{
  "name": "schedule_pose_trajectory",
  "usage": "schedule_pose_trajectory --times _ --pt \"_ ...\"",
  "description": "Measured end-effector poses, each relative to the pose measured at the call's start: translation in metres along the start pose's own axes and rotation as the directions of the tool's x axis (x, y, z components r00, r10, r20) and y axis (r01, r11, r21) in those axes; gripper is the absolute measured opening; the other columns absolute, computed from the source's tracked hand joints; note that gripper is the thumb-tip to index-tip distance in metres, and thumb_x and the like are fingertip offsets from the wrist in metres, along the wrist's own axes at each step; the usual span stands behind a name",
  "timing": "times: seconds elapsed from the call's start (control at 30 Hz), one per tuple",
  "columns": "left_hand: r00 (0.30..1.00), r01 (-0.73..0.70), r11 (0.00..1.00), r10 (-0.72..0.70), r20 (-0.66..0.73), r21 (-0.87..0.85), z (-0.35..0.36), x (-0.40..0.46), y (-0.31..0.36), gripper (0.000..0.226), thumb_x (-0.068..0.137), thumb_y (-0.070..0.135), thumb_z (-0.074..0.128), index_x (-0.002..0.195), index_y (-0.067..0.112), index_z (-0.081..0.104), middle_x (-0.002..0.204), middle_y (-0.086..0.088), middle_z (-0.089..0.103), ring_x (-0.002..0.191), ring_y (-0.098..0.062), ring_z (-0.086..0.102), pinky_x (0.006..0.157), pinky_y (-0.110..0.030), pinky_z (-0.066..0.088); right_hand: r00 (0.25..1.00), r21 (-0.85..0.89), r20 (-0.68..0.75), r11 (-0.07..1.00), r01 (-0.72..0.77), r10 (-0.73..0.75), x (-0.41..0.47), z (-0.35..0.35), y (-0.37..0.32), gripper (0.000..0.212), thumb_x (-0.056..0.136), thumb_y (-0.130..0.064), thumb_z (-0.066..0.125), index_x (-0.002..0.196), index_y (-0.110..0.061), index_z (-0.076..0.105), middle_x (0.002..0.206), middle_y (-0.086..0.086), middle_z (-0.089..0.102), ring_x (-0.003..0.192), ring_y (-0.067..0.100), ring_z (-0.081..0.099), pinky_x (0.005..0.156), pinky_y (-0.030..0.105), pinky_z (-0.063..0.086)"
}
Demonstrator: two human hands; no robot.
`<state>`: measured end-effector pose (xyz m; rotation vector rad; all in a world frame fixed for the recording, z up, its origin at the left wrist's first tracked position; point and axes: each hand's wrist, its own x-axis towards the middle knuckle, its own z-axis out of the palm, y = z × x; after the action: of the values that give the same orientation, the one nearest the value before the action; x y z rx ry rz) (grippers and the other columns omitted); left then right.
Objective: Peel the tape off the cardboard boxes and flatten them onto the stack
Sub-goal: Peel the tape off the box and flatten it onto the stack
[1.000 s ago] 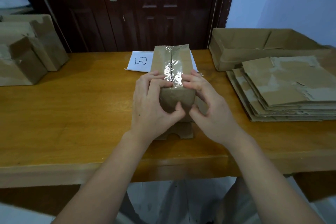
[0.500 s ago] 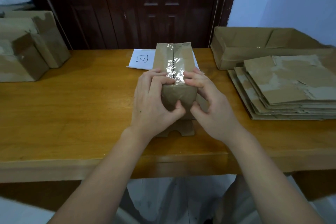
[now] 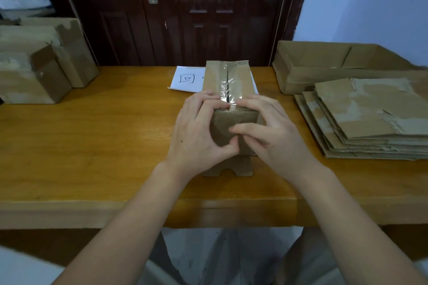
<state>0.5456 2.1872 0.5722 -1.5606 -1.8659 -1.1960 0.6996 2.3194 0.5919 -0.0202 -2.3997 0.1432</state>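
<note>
Brown cardboard box [image 3: 228,81] stands at the middle of the wooden desk [image 3: 92,146], its top seam running away from the person and covered by a strip of clear tape [image 3: 228,90]. Both hands clasp the near end of this box: the left hand [image 3: 196,132] wraps the left near corner, fingers curled over the top edge right beside the tape, thumb pressed on the near face; the right hand [image 3: 271,132] grips the right near corner, fingertips on the top edge at the tape's end, thumb lying across the near face and meeting the left thumb. A notched flap [image 3: 228,168] of the box lies flat on the desk just below the hands. Behind the box a white sheet of paper [image 3: 187,78] peeks out. Right of the box sits the stack of flattened cardboard [image 3: 370,118], with an open cardboard tray [image 3: 324,65] behind it. Left of the box, well apart, stand more taped boxes [image 3: 39,65].
</note>
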Motion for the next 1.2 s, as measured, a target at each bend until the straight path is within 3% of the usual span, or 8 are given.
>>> schedule_pose_trajectory --times 0.1,0.27,0.4,0.53,0.8,0.93,1.2 --pt "0.999 -0.003 1.000 0.003 0.032 -0.018 -0.002 -0.001 -0.002 0.061 0.075 0.041 0.083 0.125 0.011 0.063 0.135 -0.004 0.054 0.139 -0.019 0.044 0.111 -0.043 0.044 1.000 -0.050 -0.004 0.999 -0.011 0.010 0.000 0.003 -0.005 0.012 0.091 -0.012 0.067 0.098 -0.011 0.078 0.134 0.016 0.060 0.134 0.033 0.047 0.108 0.049 0.045" --pt "0.996 -0.020 0.999 0.023 0.083 -0.037 -0.007 -0.002 -0.008 0.063 0.078 0.041 0.080 0.131 0.014 0.061 0.139 0.001 0.053 0.145 -0.011 0.037 0.117 -0.036 0.038 0.997 -0.046 -0.070 0.998 -0.036 0.032 0.003 0.006 -0.008 0.014 0.094 -0.011 0.067 0.105 -0.011 0.077 0.129 0.013 0.062 0.125 0.032 0.051 0.101 0.047 0.047" --pt "0.996 -0.020 0.999 0.022 0.089 -0.029 -0.007 -0.002 -0.010 0.062 0.079 0.041 0.079 0.133 0.016 0.060 0.140 0.002 0.052 0.146 -0.011 0.036 0.118 -0.035 0.037 0.998 -0.087 -0.050 0.995 -0.052 0.048 0.006 0.006 -0.008 0.010 0.091 -0.011 0.068 0.097 -0.013 0.077 0.128 0.011 0.063 0.124 0.032 0.051 0.099 0.047 0.045" --pt "0.997 -0.030 0.999 0.031 0.068 -0.019 -0.005 -0.002 -0.013 0.059 0.080 0.040 0.077 0.132 0.018 0.059 0.140 0.003 0.051 0.145 -0.010 0.036 0.118 -0.032 0.036 0.993 -0.056 -0.067 0.993 -0.102 0.098 0.006 0.009 -0.014 0.014 0.094 -0.011 0.060 0.095 -0.011 0.074 0.127 0.011 0.062 0.124 0.030 0.050 0.101 0.044 0.044" --pt "0.994 -0.065 0.998 0.065 0.093 -0.003 -0.008 0.000 -0.018 0.060 0.081 0.040 0.078 0.135 0.019 0.060 0.140 0.002 0.053 0.145 -0.012 0.038 0.116 -0.035 0.039 0.989 0.066 -0.077 0.991 -0.120 0.125 0.002 0.012 -0.011 0.014 0.095 -0.004 0.058 0.095 -0.008 0.072 0.132 0.014 0.062 0.134 0.031 0.049 0.107 0.053 0.045" --pt "0.989 -0.058 0.997 0.064 0.135 -0.047 -0.013 -0.002 -0.020 0.065 0.083 0.047 0.077 0.139 0.021 0.058 0.144 0.006 0.050 0.148 -0.009 0.034 0.119 -0.031 0.035 0.985 0.107 -0.094 0.985 -0.133 0.143 0.001 0.013 -0.011 0.014 0.093 -0.003 0.062 0.096 -0.009 0.074 0.133 0.010 0.063 0.135 0.028 0.048 0.111 0.049 0.043" --pt "0.997 -0.044 0.998 0.046 0.069 -0.034 -0.009 -0.002 -0.021 0.044 0.095 0.034 0.074 0.136 0.020 0.064 0.141 0.002 0.055 0.148 -0.011 0.036 0.118 -0.033 0.038 0.968 0.247 -0.115 0.950 -0.189 0.223 0.003 0.008 -0.017 0.013 0.088 -0.005 0.074 0.095 -0.015 0.077 0.131 0.002 0.065 0.135 0.019 0.049 0.114 0.032 0.038"
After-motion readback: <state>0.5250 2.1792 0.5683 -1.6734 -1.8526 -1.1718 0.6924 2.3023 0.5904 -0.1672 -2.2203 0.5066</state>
